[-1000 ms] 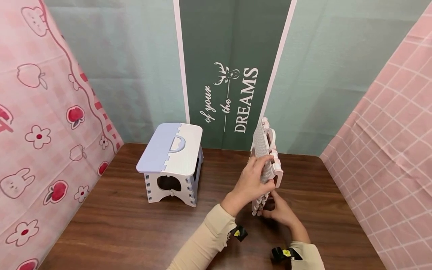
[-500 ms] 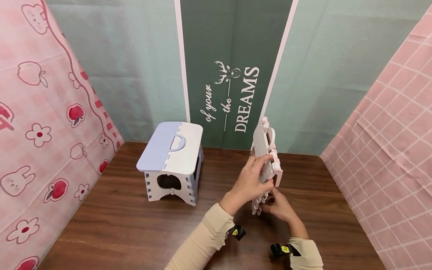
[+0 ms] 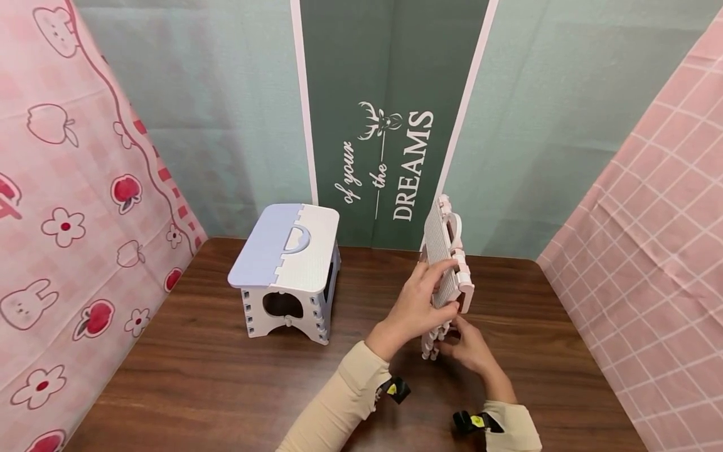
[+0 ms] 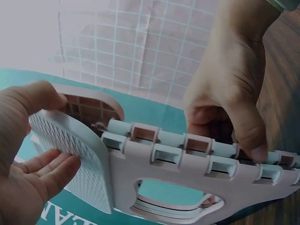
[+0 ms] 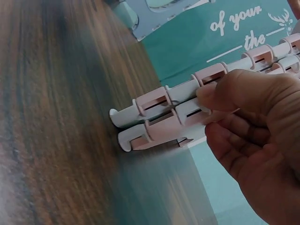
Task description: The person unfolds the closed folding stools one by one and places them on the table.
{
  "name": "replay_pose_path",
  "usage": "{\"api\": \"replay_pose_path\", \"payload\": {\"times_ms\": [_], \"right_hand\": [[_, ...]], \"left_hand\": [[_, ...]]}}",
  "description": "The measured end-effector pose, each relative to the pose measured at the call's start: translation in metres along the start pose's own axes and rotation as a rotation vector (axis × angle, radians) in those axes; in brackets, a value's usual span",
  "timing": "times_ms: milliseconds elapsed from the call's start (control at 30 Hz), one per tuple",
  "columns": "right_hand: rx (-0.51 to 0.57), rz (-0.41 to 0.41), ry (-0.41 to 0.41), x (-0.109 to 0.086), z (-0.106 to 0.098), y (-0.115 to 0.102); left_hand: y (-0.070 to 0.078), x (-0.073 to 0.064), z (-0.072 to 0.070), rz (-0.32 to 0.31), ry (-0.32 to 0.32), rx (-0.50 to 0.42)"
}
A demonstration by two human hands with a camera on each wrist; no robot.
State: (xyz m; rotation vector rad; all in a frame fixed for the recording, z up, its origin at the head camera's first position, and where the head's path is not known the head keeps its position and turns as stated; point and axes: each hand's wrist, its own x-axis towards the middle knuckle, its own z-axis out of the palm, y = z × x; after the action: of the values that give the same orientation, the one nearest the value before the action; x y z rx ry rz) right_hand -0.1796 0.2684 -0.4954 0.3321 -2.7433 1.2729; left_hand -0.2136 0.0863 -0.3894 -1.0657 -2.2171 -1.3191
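Observation:
A pink and white folding step stool [image 3: 443,251] stands folded nearly flat on the right part of the table. My left hand [image 3: 415,301] grips its ridged white top half, thumb over the edge and fingers against the face, as the left wrist view shows. Lower down, my right hand [image 3: 469,348] pinches the hinged legs [image 5: 159,112] between thumb and fingers. In the left wrist view the two seat halves [image 4: 77,140] hang close together with a narrow gap, and the row of hinge knuckles [image 4: 187,145] runs from them along the legs.
Left of the hands, a lilac and white folding stool [image 3: 288,251] stands unfolded on the brown wooden table [image 3: 226,389]. A green printed curtain [image 3: 390,81] hangs behind the table, with pink cloths [image 3: 638,251] on both sides.

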Motion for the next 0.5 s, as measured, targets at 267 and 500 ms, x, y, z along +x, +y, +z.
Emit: {"api": "replay_pose_path", "payload": {"times_ms": [267, 500], "right_hand": [[0.001, -0.040, 0.024, -0.002, 0.001, 0.000], [0.054, -0.037, 0.026, -0.003, 0.001, 0.000]], "left_hand": [[-0.012, -0.012, 0.004, -0.058, -0.005, -0.152], [-0.031, -0.026, 0.008, -0.080, -0.061, -0.185]]}}
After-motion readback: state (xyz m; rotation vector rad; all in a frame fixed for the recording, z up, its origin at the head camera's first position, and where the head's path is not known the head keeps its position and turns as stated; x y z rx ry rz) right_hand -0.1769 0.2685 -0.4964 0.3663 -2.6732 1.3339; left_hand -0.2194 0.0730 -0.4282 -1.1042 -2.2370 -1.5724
